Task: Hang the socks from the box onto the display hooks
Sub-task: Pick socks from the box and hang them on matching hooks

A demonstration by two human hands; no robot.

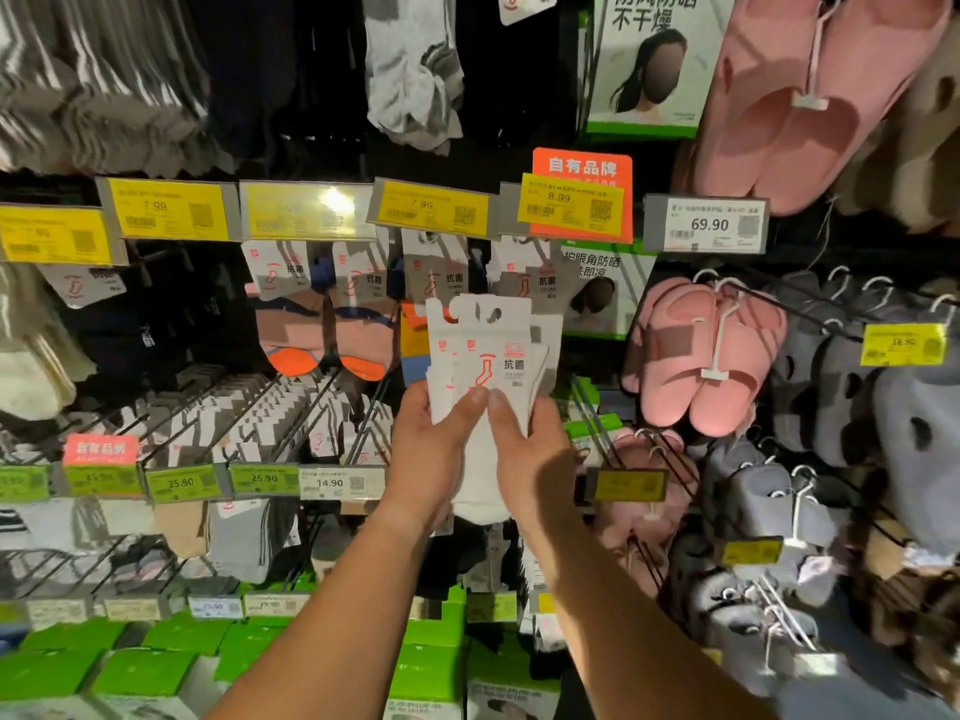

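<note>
I hold a stack of white sock packs (491,350) upright in front of the display wall, their white card headers with hang holes pointing up. My left hand (436,449) grips the stack from the left with its thumb across the front. My right hand (530,454) grips it from the right, thumb on the front card. The white socks hang down between my palms. Just above and behind the stack, similar carded socks (441,275) hang on a display hook under the yellow 7.99 price tag (431,207). No box is in view.
Rows of hooks with sock packs (270,413) fill the left and lower shelves. Pink slippers (696,356) and grey slippers (831,366) hang on hooks at the right, some prongs jutting toward me. Green boxes (156,662) line the bottom.
</note>
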